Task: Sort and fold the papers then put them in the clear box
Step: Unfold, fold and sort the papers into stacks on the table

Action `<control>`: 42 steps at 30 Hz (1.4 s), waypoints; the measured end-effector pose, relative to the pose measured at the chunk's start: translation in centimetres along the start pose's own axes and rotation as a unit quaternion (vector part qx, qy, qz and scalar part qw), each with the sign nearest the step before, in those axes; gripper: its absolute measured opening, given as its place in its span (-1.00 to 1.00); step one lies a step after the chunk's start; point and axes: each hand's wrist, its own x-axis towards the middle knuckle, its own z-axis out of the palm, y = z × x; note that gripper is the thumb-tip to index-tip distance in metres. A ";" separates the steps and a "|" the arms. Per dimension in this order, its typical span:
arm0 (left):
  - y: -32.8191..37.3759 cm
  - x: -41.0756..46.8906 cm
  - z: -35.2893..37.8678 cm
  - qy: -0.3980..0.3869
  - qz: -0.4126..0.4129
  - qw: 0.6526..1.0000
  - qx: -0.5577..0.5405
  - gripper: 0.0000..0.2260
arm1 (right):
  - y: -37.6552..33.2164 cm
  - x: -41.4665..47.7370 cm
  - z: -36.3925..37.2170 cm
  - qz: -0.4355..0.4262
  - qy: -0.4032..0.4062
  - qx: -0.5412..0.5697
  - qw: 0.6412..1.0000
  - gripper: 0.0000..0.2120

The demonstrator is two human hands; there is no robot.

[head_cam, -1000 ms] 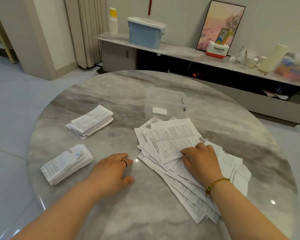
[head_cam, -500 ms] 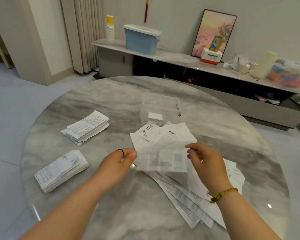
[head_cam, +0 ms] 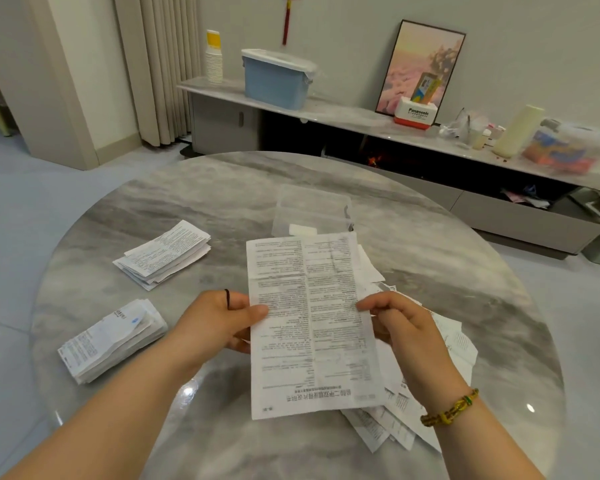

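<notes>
Sheet (head_cam: 312, 323): creased, printed, rectangular | pinched by left hand (head_cam: 219, 323); right hand (head_cam: 402, 323)

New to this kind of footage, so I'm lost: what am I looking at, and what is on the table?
No machine here: a person wears a camera on the head, looking down at their arms. The left hand and right hand each pinch a side edge of one unfolded printed sheet above the marble table. On it lie a near folded stack and a far folded stack at the left, a loose paper pile under the sheet, and the clear box beyond.
</notes>
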 end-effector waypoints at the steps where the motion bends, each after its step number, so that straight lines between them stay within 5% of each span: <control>1: 0.1 0.0 0.1 -0.001 0.005 1.000 0.007 -0.83 | 0.0 0.0 0.1 0.027 -0.011 0.030 0.999 -0.68; 4: 0.3 -0.1 0.3 -0.003 0.015 1.000 0.008 -0.82 | 0.2 -0.1 0.4 0.076 -0.032 0.070 0.994 -0.90; 11: 0.0 -0.1 0.0 -0.041 -0.014 0.999 -0.029 -0.86 | 0.3 0.3 0.6 0.138 -0.099 0.068 0.983 -0.78; 20: 0.4 -0.1 -0.4 -0.070 -0.015 0.988 -0.135 -0.84 | -0.2 0.6 0.4 0.182 -0.149 0.213 0.948 -0.72; 24: 0.7 -0.2 -0.3 -0.068 -0.016 0.979 -0.192 -0.63 | -0.3 0.6 0.4 0.176 -0.138 0.237 0.945 -0.68; 28: 0.8 -0.3 -0.1 -0.033 -0.023 0.979 -0.199 -0.52 | -0.2 0.8 0.5 0.165 -0.122 0.228 0.952 -0.79; 32: 0.8 -0.3 0.2 -0.021 -0.011 0.986 -0.162 -0.74 | -0.2 0.9 0.3 0.187 -0.114 0.266 0.939 -0.79; 35: 0.3 0.0 0.6 0.040 0.000 0.990 -0.137 -0.85 | 0.0 0.9 0.2 0.214 -0.139 0.316 0.914 -0.65; 38: 0.1 0.4 0.8 0.116 0.021 0.979 -0.169 -0.79 | 0.3 1.1 0.6 0.170 -0.169 0.410 0.880 -0.25; 42: 0.1 0.6 0.9 0.176 0.041 0.961 -0.209 -0.73 | 1.0 0.5 2.1 0.116 -0.201 0.396 0.889 -0.33</control>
